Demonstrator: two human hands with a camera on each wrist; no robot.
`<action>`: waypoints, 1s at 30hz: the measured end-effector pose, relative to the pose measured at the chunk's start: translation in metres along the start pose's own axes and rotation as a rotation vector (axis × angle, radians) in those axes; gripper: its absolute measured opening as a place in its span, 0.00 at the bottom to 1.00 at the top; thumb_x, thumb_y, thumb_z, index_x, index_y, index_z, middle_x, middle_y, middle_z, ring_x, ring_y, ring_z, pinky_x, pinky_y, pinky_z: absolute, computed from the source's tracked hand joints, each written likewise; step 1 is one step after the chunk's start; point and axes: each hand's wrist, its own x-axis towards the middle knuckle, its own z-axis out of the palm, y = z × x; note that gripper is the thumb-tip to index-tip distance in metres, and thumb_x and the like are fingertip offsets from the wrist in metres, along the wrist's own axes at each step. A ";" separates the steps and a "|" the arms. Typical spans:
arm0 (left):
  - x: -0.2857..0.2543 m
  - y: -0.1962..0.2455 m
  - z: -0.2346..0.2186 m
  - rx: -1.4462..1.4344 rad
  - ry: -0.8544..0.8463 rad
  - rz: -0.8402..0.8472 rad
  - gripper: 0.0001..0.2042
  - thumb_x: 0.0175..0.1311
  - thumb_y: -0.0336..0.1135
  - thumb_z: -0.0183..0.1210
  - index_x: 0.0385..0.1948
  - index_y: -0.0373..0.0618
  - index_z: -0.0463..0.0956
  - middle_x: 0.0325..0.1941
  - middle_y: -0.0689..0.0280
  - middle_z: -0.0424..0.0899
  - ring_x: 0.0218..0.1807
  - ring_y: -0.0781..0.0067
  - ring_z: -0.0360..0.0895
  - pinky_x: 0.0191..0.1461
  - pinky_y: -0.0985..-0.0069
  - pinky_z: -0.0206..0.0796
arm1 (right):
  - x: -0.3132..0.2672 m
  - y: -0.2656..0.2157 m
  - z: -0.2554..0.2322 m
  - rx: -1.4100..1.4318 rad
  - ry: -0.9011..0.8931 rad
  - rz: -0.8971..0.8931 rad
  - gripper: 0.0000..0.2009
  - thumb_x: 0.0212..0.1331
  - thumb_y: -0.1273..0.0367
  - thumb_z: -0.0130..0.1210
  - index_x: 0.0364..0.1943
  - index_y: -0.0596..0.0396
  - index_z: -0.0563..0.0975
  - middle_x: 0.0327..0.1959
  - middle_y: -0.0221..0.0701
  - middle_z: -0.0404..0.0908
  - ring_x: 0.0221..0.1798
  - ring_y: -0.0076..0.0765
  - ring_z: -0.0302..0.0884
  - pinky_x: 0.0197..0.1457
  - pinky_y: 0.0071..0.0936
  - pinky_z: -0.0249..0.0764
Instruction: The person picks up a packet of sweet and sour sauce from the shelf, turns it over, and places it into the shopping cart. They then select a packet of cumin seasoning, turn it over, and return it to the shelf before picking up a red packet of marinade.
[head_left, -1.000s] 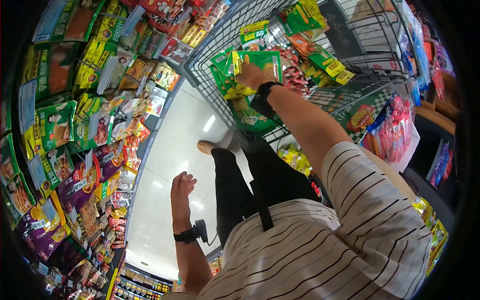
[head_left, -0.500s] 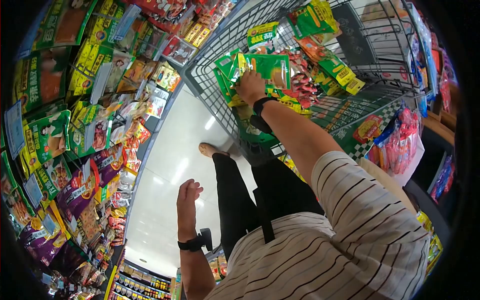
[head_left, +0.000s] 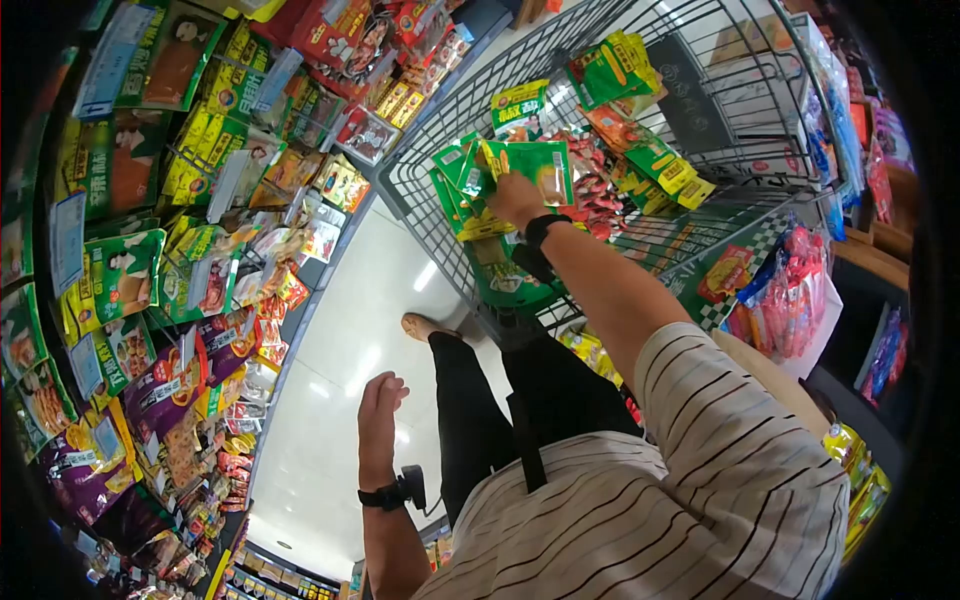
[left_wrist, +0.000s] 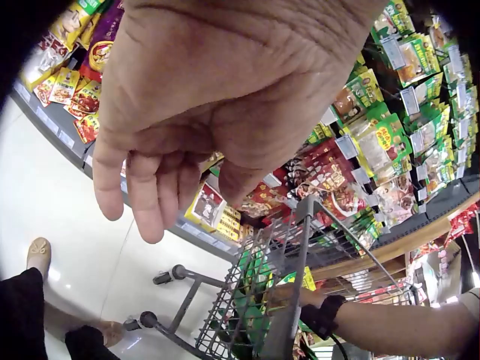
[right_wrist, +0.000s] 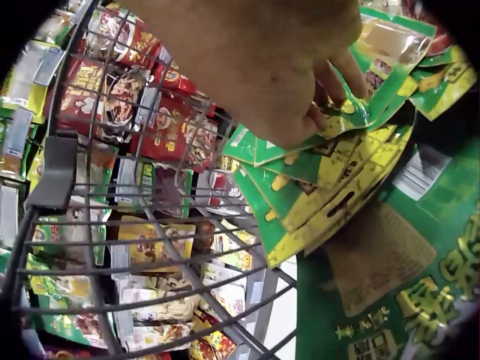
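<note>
In the head view my right hand [head_left: 520, 203] is inside the shopping cart [head_left: 405, 195], pinching a green and yellow food packet [head_left: 548, 165] with a clear window. The right wrist view shows its fingers curled at the packet's edge, over several stacked green and yellow packets [right_wrist: 300, 217]. Another large green bag [right_wrist: 397, 262] lies beside that stack. My left hand [head_left: 379, 410] hangs over the floor at my side, holding nothing, with its fingers loosely bent in the left wrist view.
Shelves of hanging packets [head_left: 110, 275] line the left side. Red packets [head_left: 597, 205] and more green packets [head_left: 615, 70] lie in the cart. Pink bagged goods [head_left: 790, 295] hang right of the cart. Pale floor [head_left: 330, 350] runs between the shelf and my legs.
My right hand stays on the same green packet in the cart, its fingers shifting slightly. The head view has tilted a little. My left hand hangs much as before.
</note>
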 end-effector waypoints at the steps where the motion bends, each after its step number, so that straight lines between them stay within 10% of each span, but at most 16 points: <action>1: -0.002 0.000 -0.002 0.001 -0.009 0.015 0.23 0.71 0.46 0.53 0.56 0.35 0.72 0.50 0.59 0.80 0.52 0.66 0.79 0.61 0.70 0.65 | -0.008 0.001 -0.008 0.021 -0.014 0.031 0.15 0.57 0.62 0.55 0.42 0.59 0.81 0.50 0.49 0.77 0.53 0.56 0.78 0.54 0.45 0.78; 11: -0.006 0.029 -0.011 -0.055 -0.062 0.229 0.21 0.72 0.47 0.54 0.54 0.38 0.74 0.49 0.61 0.82 0.51 0.70 0.80 0.58 0.73 0.66 | -0.108 0.024 -0.163 0.618 -0.047 -0.296 0.14 0.56 0.62 0.52 0.35 0.62 0.75 0.38 0.44 0.80 0.44 0.51 0.78 0.52 0.40 0.75; 14: -0.012 0.056 -0.012 -0.041 -0.123 0.365 0.22 0.73 0.48 0.53 0.56 0.38 0.73 0.52 0.58 0.81 0.55 0.69 0.79 0.60 0.72 0.67 | -0.151 0.031 -0.194 0.442 0.165 -0.803 0.07 0.58 0.70 0.47 0.33 0.60 0.71 0.33 0.35 0.73 0.40 0.36 0.74 0.46 0.34 0.74; 16: -0.014 0.086 -0.010 -0.004 -0.126 0.515 0.23 0.73 0.48 0.53 0.58 0.38 0.72 0.55 0.57 0.80 0.58 0.66 0.77 0.63 0.71 0.66 | -0.197 -0.001 -0.231 0.834 -0.096 -0.706 0.02 0.59 0.75 0.42 0.31 0.60 0.66 0.30 0.28 0.61 0.38 0.22 0.66 0.41 0.26 0.70; 19: -0.032 0.126 -0.004 0.014 -0.111 0.746 0.25 0.72 0.46 0.55 0.62 0.38 0.67 0.57 0.57 0.78 0.63 0.65 0.73 0.67 0.70 0.61 | -0.227 -0.022 -0.251 1.292 -0.461 -0.726 0.05 0.59 0.71 0.44 0.34 0.56 0.71 0.39 0.28 0.76 0.45 0.28 0.74 0.50 0.31 0.73; 24: -0.068 0.173 0.012 -0.154 -0.253 0.977 0.28 0.72 0.46 0.55 0.66 0.38 0.62 0.58 0.58 0.76 0.63 0.68 0.71 0.69 0.71 0.58 | -0.289 -0.067 -0.278 1.606 -0.665 -0.767 0.07 0.61 0.70 0.41 0.36 0.59 0.69 0.36 0.28 0.73 0.43 0.27 0.73 0.55 0.32 0.70; 30: -0.093 0.167 -0.008 -0.109 -0.445 0.819 0.20 0.72 0.47 0.54 0.55 0.42 0.75 0.48 0.71 0.82 0.50 0.81 0.74 0.55 0.80 0.63 | -0.294 -0.082 -0.286 1.615 -0.837 -0.914 0.11 0.63 0.70 0.41 0.43 0.61 0.72 0.43 0.31 0.78 0.50 0.30 0.77 0.59 0.32 0.72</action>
